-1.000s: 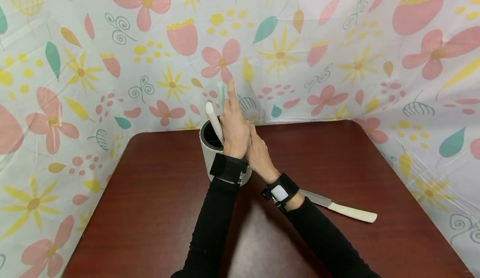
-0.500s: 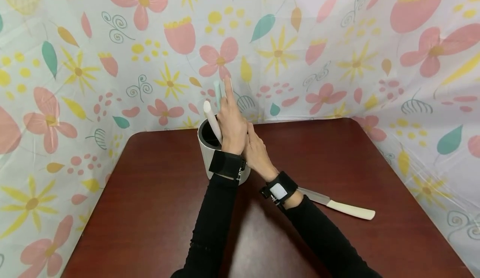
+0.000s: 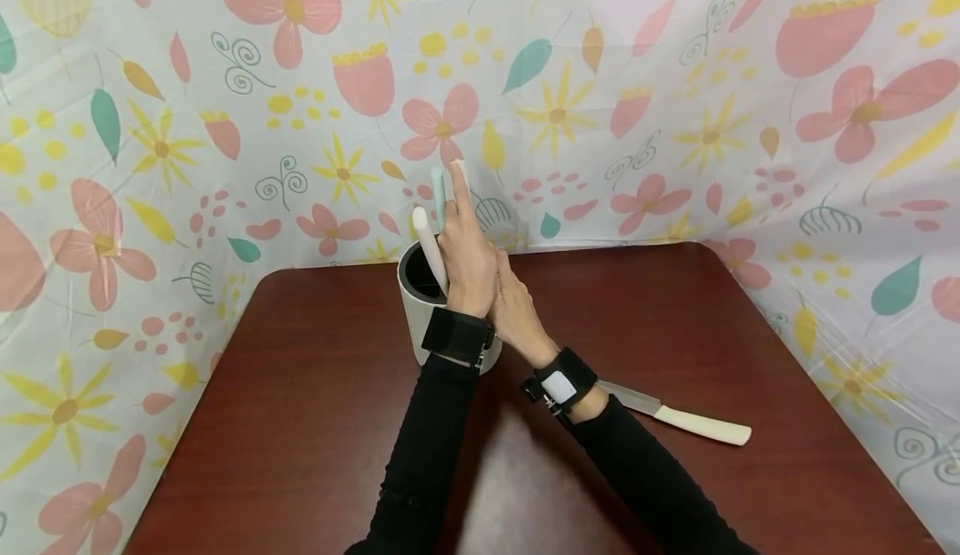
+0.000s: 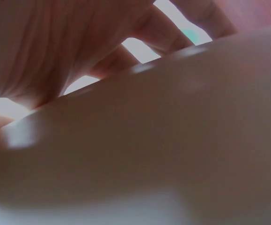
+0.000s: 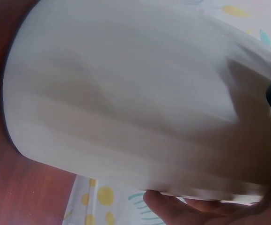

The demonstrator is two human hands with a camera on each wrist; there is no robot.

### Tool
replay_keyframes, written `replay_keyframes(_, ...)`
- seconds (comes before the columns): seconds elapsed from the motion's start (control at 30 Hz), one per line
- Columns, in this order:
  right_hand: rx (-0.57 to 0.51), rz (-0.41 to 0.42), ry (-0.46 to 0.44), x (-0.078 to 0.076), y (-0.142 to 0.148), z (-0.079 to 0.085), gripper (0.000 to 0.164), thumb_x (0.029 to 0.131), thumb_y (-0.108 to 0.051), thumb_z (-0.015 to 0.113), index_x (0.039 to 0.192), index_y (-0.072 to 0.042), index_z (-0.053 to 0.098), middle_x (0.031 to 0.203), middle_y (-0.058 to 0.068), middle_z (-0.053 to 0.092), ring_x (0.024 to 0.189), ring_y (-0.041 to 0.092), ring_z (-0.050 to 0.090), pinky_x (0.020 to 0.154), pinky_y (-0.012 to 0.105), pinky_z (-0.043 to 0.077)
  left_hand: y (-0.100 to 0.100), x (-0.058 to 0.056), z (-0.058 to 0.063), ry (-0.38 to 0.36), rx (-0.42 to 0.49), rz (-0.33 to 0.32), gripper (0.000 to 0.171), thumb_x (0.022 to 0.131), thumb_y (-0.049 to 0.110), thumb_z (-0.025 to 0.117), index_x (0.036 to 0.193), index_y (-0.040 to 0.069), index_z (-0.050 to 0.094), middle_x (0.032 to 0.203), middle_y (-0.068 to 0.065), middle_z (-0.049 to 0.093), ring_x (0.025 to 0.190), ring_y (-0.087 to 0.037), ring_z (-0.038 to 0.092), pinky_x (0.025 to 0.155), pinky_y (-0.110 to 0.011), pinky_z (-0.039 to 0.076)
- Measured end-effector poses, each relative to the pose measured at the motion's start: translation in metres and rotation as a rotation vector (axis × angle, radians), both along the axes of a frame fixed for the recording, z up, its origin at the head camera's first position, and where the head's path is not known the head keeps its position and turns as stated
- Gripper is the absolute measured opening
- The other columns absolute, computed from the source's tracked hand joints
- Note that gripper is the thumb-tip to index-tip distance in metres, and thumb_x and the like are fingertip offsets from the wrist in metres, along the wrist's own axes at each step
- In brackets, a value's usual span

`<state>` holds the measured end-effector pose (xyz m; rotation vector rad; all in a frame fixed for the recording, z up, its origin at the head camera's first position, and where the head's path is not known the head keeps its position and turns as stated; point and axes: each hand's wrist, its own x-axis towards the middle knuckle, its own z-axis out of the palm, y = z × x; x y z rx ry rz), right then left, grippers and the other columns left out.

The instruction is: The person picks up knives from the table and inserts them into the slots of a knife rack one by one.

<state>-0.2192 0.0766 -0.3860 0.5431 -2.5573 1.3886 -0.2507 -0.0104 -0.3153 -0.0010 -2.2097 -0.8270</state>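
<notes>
A round white utensil holder [image 3: 415,292] with a dark inside stands on the table. A white handle [image 3: 429,242] and a pale teal handle [image 3: 438,191] rise from it, and another pale handle [image 3: 464,173] shows behind a raised finger. My left hand [image 3: 467,263] lies against the holder's near right side, one finger straight up. In the left wrist view its spread fingers [image 4: 161,33] lie over a pale surface. Beside it, my right hand [image 3: 517,309] holds the holder's right side, fingers [image 5: 161,204] along the wall. The left hand hides part of the rim.
A kitchen knife [image 3: 705,426] with an off-white handle lies on the dark red-brown table [image 3: 300,422], right of the holder. Its blade runs under the right forearm in the head view. Behind the table hangs a flower-patterned curtain [image 3: 615,47].
</notes>
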Motion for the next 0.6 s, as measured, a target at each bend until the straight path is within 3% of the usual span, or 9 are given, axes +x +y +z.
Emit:
replay_keyframes(0.13,0.003,0.026,0.030,0.001,0.001,0.000,0.049,0.112,-0.036,0.023,0.160,-0.024,0.023,0.151,0.016,0.051,0.130,0.038,0.057,0.098,0.059,0.050,0.001,0.000,0.000,-0.004,-0.009,0.021,0.090,0.088,-0.017,0.052,0.164,0.014,0.016,0.095,-0.020,0.061,0.064,-0.032,0.061,0.058,-0.038,0.054)
replay_keyframes(0.3,0.027,0.036,-0.015,0.003,0.003,0.001,0.052,0.112,-0.034,0.028,0.162,-0.025,0.018,0.161,0.013,0.040,0.142,0.038,0.047,0.107,0.060,0.045,0.003,0.003,-0.002,-0.030,0.022,0.016,0.087,0.090,-0.015,0.052,0.164,0.014,0.017,0.100,-0.021,0.060,0.071,-0.033,0.062,0.065,-0.038,0.055)
replay_keyframes(0.43,0.042,0.037,-0.041,0.004,0.004,0.004,0.055,0.112,-0.034,0.031,0.163,-0.021,0.016,0.164,0.014,0.036,0.145,0.040,0.043,0.111,0.061,0.042,0.006,0.006,0.000,-0.046,-0.001,0.056,0.080,0.091,-0.012,0.052,0.162,0.008,0.019,0.114,-0.023,0.059,0.091,-0.036,0.063,0.085,-0.040,0.056)
replay_keyframes(0.6,0.014,0.044,-0.023,0.003,0.004,0.010,0.056,0.111,-0.031,0.035,0.162,-0.015,0.020,0.163,0.016,0.037,0.148,0.038,0.041,0.116,0.059,0.038,0.008,0.007,0.008,-0.042,-0.032,0.096,0.080,0.089,-0.010,0.054,0.160,0.001,0.018,0.130,-0.025,0.052,0.112,-0.038,0.057,0.104,-0.040,0.049)
